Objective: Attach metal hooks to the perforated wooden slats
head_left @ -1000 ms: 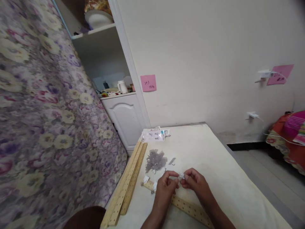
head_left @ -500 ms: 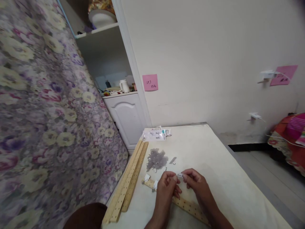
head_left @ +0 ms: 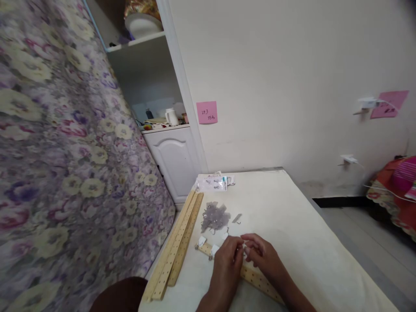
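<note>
My left hand (head_left: 228, 255) and my right hand (head_left: 262, 255) meet over a thin wooden strip with holes (head_left: 258, 279). Both are closed in a pinch, fingertips nearly touching, around something small that the fingers mostly hide. Two small white cards (head_left: 215, 250) with metal bits sit at the strip's left end, just left of my left hand. A small white piece (head_left: 225, 236) shows beyond my left knuckles; whether I hold it is unclear. Past my hands lies a pile of small grey plastic packets (head_left: 215, 216) with tiny metal hooks, one packet (head_left: 237, 218) apart from it.
Longer perforated wooden strips (head_left: 177, 247) lie along the left table edge. Clear packages (head_left: 212, 183) rest at the far left corner. A floral curtain (head_left: 81, 173) hangs at left, a white cabinet (head_left: 175, 167) behind it. The wall (head_left: 276, 86) borders the table's far edge.
My hands have drawn together and turned inward. The small silvery piece seen between the fingertips before is now mostly hidden. The view has shifted slightly.
</note>
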Motion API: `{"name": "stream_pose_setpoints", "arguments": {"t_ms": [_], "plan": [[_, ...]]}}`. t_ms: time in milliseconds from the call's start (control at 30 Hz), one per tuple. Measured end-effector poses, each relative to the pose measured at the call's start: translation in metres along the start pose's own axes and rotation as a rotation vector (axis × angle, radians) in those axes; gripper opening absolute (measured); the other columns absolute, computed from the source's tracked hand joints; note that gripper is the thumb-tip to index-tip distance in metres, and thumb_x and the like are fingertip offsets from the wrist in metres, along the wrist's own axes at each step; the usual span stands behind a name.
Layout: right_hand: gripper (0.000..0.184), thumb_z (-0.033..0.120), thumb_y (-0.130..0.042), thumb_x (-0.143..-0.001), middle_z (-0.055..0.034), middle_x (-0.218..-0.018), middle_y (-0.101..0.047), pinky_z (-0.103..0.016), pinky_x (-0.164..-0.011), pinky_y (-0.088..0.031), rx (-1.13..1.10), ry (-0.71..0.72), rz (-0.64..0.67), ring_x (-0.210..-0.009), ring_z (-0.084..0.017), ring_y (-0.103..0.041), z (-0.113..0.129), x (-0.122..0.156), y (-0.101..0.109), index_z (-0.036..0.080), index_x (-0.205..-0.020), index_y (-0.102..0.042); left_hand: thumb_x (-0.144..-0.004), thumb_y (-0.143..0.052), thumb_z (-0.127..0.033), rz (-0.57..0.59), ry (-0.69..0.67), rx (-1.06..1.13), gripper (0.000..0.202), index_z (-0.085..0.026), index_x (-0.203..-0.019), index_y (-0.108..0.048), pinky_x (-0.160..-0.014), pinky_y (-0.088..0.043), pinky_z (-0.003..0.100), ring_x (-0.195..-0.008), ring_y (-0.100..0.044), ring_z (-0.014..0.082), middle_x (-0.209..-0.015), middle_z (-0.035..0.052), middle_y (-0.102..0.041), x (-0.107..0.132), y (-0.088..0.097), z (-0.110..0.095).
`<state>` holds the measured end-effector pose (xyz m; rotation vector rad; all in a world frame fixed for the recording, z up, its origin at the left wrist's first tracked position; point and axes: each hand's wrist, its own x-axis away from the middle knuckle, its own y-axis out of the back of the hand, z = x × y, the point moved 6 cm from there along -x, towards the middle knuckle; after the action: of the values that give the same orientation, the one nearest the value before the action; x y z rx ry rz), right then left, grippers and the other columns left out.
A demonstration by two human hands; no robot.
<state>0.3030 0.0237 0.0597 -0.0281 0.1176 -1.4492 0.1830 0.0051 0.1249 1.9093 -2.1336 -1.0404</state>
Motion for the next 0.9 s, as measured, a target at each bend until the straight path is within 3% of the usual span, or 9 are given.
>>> {"name": "stream_pose_setpoints", "arguments": {"t_ms": [100, 167, 267, 333, 467, 567, 700, 900], "plan": [[0.028, 0.035, -0.062, -0.074, -0.0031, -0.079, -0.066, -0.025, -0.050, -0.046, -0.006, -0.011, -0.016, -0.058, -0.014, -0.061, -0.002, 0.000, 0.002, 0.017, -0.094, -0.062, -0.083, -0.048, -0.014, 0.014, -0.044, -0.029, 0.018, -0.022, -0.088, -0.062, -0.072, -0.044, 0.028, -0.080, -0.057, 0.0174, -0.085, 0.0020, -0.061, 0.005, -0.002, -0.002], [0.026, 0.036, -0.062, -0.073, -0.0024, -0.075, -0.066, -0.027, -0.052, -0.048, -0.034, -0.020, -0.034, -0.057, -0.014, -0.061, -0.002, 0.001, 0.003, 0.017, -0.090, -0.063, -0.080, -0.052, -0.014, -0.035, -0.003, 0.012, 0.018, -0.022, -0.092, -0.062, -0.071, -0.045, 0.028, -0.078, -0.057, 0.0174, -0.088, 0.0028, -0.059, 0.009, -0.001, 0.004], [0.025, 0.036, -0.063, -0.072, 0.0000, -0.069, -0.063, -0.027, -0.053, -0.049, -0.028, -0.025, -0.056, -0.055, -0.014, -0.061, 0.002, 0.004, 0.006, 0.017, -0.088, -0.064, -0.077, -0.060, -0.022, -0.095, 0.188, 0.180, 0.023, -0.021, -0.100, -0.059, -0.066, -0.046, 0.028, -0.068, -0.056, 0.0153, -0.086, 0.0015, -0.057, 0.020, -0.003, 0.022], [0.024, 0.036, -0.063, -0.072, 0.0008, -0.068, -0.062, -0.026, -0.052, -0.048, -0.009, -0.044, -0.039, -0.055, -0.014, -0.061, 0.005, 0.007, 0.008, 0.017, -0.087, -0.064, -0.079, -0.060, -0.033, -0.074, 0.322, 0.359, 0.026, -0.020, -0.102, -0.057, -0.061, -0.046, 0.027, -0.063, -0.056, 0.0143, -0.077, -0.0008, -0.057, 0.030, -0.010, 0.036], [0.022, 0.033, -0.062, -0.072, 0.0032, -0.062, -0.060, -0.024, -0.050, -0.045, 0.039, -0.098, 0.048, -0.051, -0.012, -0.058, 0.004, 0.011, 0.013, 0.018, -0.087, -0.065, -0.078, -0.055, -0.055, 0.016, 0.566, 0.693, 0.039, -0.018, -0.090, -0.054, -0.045, -0.039, 0.022, -0.047, -0.052, 0.0102, -0.063, -0.0036, -0.057, 0.058, -0.038, 0.060], [0.017, 0.026, -0.060, -0.071, 0.0053, -0.057, -0.056, -0.022, -0.049, -0.040, 0.094, -0.130, 0.143, -0.048, -0.010, -0.053, -0.001, 0.014, 0.015, 0.017, -0.084, -0.066, -0.070, -0.058, -0.065, 0.115, 0.708, 0.782, 0.050, -0.017, -0.083, -0.053, -0.035, -0.029, 0.018, -0.036, -0.048, 0.0071, -0.057, -0.0041, -0.058, 0.079, -0.062, 0.071], [0.012, 0.019, -0.057, -0.069, 0.0067, -0.054, -0.054, -0.022, -0.051, -0.038, 0.150, -0.162, 0.202, -0.048, -0.009, -0.050, -0.014, 0.015, 0.015, 0.017, -0.079, -0.064, -0.064, -0.061, -0.068, 0.200, 0.798, 0.817, 0.055, -0.017, -0.080, -0.051, -0.030, -0.024, 0.017, -0.030, -0.045, 0.0060, -0.051, -0.0040, -0.059, 0.094, -0.081, 0.076], [0.015, 0.013, -0.054, -0.065, 0.0042, -0.057, -0.059, -0.022, -0.053, -0.037, 0.306, -0.145, 0.192, -0.054, -0.011, -0.052, -0.032, 0.011, 0.017, 0.017, -0.074, -0.064, -0.065, -0.060, -0.063, 0.190, 0.835, 0.816, 0.050, -0.016, -0.081, -0.051, -0.028, -0.021, 0.017, -0.026, -0.043, 0.0062, -0.045, -0.0028, -0.059, 0.094, -0.082, 0.075]]}}
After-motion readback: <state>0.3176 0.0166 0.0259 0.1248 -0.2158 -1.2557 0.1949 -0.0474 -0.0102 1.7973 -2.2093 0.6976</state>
